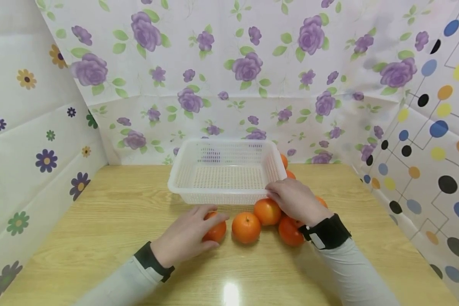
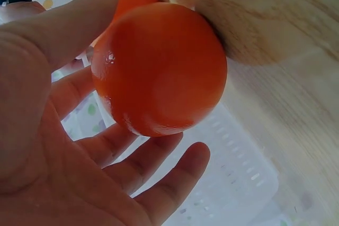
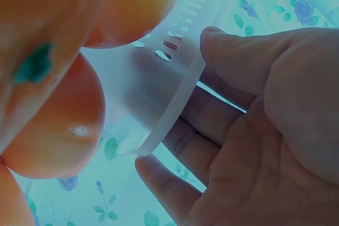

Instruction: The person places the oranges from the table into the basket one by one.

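Observation:
A white plastic basket [image 1: 218, 194] with slotted walls stands at the table's back, and no fruit shows inside it. My right hand [image 1: 296, 202] grips its front right corner, thumb on one side of the rim [image 3: 177, 91] and fingers on the other. My left hand [image 1: 187, 236] reaches around the leftmost orange [image 2: 161, 70] on the table, fingers spread and loosely bent; whether they touch it I cannot tell. Beside that fruit sits another orange [image 1: 246, 228]. Two more, one orange [image 1: 267, 211] and a redder orange [image 1: 290, 233], lie beneath and beside my right hand.
Further oranges [image 1: 290, 174] show along the basket's right side, partly hidden by it and by my right hand. The wooden table [image 1: 134, 204] meets a flowered cloth [image 1: 222, 114] at the back. Patterned sheets hang at left and right.

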`<act>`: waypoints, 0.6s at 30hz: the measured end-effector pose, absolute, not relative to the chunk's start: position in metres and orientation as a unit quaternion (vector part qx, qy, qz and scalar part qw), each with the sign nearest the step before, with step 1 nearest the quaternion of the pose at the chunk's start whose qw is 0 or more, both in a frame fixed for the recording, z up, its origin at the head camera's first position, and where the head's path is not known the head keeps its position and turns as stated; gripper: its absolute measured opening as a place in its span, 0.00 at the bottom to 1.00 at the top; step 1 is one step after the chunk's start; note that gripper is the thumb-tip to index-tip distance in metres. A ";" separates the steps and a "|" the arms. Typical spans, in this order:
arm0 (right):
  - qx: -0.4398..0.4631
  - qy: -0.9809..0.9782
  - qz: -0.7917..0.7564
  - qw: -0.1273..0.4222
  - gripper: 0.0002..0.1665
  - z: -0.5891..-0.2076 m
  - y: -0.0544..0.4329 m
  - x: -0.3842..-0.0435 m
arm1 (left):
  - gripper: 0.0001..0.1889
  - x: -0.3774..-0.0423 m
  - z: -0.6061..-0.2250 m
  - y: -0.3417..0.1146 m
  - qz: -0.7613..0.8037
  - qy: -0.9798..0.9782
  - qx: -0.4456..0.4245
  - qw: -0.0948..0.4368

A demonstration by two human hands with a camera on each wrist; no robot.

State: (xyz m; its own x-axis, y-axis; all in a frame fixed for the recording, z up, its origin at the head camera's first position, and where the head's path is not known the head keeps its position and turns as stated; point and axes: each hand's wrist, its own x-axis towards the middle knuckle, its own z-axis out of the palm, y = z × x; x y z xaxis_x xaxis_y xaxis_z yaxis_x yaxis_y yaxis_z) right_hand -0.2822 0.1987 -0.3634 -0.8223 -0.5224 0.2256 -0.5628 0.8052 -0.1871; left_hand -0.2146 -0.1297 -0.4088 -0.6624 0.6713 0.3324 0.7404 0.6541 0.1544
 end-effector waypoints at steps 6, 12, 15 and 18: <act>0.289 -0.945 0.127 0.088 0.03 -0.361 0.199 -0.281 | 0.35 -0.214 -0.410 -0.130 -0.148 -0.900 -0.392 0.120; 0.285 -0.946 0.129 0.089 0.03 -0.362 0.199 -0.281 | 0.35 -0.212 -0.411 -0.129 -0.147 -0.899 -0.392 0.129; 0.281 -0.947 0.133 0.086 0.03 -0.363 0.199 -0.282 | 0.35 -0.213 -0.411 -0.129 -0.147 -0.899 -0.391 0.131; 0.271 -0.950 0.137 0.080 0.03 -0.364 0.199 -0.283 | 0.35 -0.214 -0.412 -0.129 -0.148 -0.900 -0.389 0.127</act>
State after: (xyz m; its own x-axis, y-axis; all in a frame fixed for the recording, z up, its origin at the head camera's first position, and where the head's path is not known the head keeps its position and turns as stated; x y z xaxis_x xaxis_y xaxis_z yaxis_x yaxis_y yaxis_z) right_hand -0.2826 0.1989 -0.3641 -0.8408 -0.4923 0.2250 -0.5358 0.8162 -0.2163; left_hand -0.2136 -0.1288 -0.4117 -0.6650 0.6628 0.3440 0.7381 0.6535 0.1678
